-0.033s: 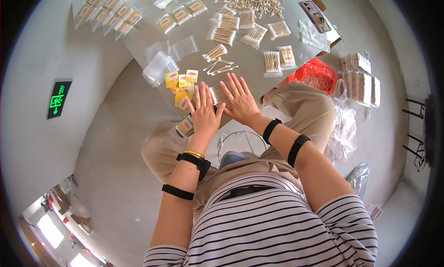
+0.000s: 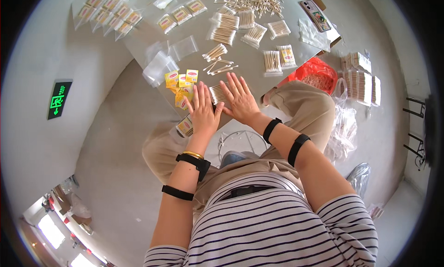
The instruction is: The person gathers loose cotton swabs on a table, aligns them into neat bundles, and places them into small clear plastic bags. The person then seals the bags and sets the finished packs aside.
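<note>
Both hands lie flat, palms down, near the table's front edge. My left hand (image 2: 202, 110) has its fingers stretched out, beside a small pile of yellow printed cards (image 2: 184, 89). My right hand (image 2: 240, 100) has its fingers spread. Between the two hands lies a row of cotton swabs (image 2: 217, 94), partly covered by them. A packed bag of swabs (image 2: 185, 126) with a yellow card sits at the table edge, by my left wrist. Just beyond my fingers are a small bunch of swabs (image 2: 215, 52) and several loose swabs (image 2: 221, 67).
Clear plastic bags (image 2: 159, 66) lie at the left of the table (image 2: 194, 36). Filled swab bags (image 2: 224, 29) and a heap of loose swabs (image 2: 252, 1) lie farther back. A phone (image 2: 316, 16) is at the right edge; below is a red bag (image 2: 317, 75) of swabs.
</note>
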{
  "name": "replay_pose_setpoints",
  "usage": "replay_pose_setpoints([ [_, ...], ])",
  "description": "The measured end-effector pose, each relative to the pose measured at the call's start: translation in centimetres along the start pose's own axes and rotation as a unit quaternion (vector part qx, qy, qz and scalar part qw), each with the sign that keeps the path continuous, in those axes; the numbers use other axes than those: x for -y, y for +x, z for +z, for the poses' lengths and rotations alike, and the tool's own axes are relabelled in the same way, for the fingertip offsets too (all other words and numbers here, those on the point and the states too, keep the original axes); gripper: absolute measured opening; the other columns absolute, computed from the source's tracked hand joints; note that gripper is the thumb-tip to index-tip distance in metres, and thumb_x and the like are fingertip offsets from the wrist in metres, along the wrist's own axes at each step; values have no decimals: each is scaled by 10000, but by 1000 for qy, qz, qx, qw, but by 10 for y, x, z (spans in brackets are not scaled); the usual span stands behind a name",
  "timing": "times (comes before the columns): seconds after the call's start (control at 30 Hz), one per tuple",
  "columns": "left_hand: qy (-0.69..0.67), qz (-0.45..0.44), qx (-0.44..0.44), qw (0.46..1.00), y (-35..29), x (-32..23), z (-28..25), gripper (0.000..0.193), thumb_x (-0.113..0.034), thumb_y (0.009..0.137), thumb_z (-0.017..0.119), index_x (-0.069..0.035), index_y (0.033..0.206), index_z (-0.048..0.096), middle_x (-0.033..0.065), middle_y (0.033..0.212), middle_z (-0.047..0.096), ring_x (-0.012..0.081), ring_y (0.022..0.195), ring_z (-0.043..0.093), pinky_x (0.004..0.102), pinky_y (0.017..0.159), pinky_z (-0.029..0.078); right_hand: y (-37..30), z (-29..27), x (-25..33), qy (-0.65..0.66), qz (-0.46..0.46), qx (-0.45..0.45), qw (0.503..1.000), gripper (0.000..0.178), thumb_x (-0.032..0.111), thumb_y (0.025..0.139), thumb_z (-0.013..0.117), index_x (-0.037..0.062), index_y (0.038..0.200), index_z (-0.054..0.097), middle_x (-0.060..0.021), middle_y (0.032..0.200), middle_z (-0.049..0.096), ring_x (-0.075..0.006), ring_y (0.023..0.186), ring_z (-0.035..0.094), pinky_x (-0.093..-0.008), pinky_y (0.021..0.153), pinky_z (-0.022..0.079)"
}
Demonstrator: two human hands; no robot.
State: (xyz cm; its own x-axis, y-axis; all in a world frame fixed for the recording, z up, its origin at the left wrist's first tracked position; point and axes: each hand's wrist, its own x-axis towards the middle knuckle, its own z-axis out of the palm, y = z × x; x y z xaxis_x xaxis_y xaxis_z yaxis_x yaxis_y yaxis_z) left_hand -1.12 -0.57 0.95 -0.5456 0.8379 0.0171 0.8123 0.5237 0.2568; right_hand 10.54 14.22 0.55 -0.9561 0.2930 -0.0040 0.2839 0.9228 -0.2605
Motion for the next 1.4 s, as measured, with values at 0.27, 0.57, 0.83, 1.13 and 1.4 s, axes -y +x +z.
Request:
replay_pose_setpoints([
  [0.27, -35, 12, -32, 999, 8, 15, -37, 410, -262, 965, 647, -110, 1346, 643, 91, 1582, 467, 337, 1562, 279, 620, 1270, 118, 1, -7, 2, -12, 6, 14, 1000, 954, 668, 983, 514, 80, 1670, 208, -233, 1731, 138, -363, 1619, 111, -509, 1315, 96],
  [0.57, -32, 11, -58, 998, 11, 11, -41, 322, -81, 861, 690, -169, 1166, 741, 81, 1525, 508, 344, 1525, 322, 615, 1256, 172, 1, -8, 2, -17, 7, 18, 1000, 949, 677, 988, 501, 85, 1670, 212, -228, 1735, 133, -356, 1621, 104, -506, 1315, 94],
  [0.83, -18, 23, -40, 999, 9, 11, -43, 357, -77, 858, 696, -198, 1190, 748, 76, 1547, 490, 352, 1527, 313, 637, 1263, 146, 1, -7, 2, -17, 9, 19, 1000, 951, 670, 985, 514, 80, 1670, 220, -219, 1738, 128, -347, 1624, 94, -502, 1317, 89],
  [1.13, -10, 27, -34, 999, 6, 11, -45, 364, -86, 839, 717, -204, 1183, 746, 72, 1572, 461, 350, 1554, 282, 649, 1272, 114, 1, -6, 2, -13, 10, 13, 1000, 954, 673, 981, 521, 83, 1669, 224, -219, 1738, 129, -349, 1624, 95, -503, 1317, 88],
  [1.4, -9, 26, -24, 999, 0, 7, -47, 387, -90, 839, 714, -210, 1206, 731, 77, 1579, 446, 355, 1556, 269, 655, 1273, 103, 1, -7, 2, -21, 6, 14, 1000, 948, 680, 985, 507, 86, 1668, 226, -225, 1735, 135, -352, 1622, 101, -503, 1317, 92],
])
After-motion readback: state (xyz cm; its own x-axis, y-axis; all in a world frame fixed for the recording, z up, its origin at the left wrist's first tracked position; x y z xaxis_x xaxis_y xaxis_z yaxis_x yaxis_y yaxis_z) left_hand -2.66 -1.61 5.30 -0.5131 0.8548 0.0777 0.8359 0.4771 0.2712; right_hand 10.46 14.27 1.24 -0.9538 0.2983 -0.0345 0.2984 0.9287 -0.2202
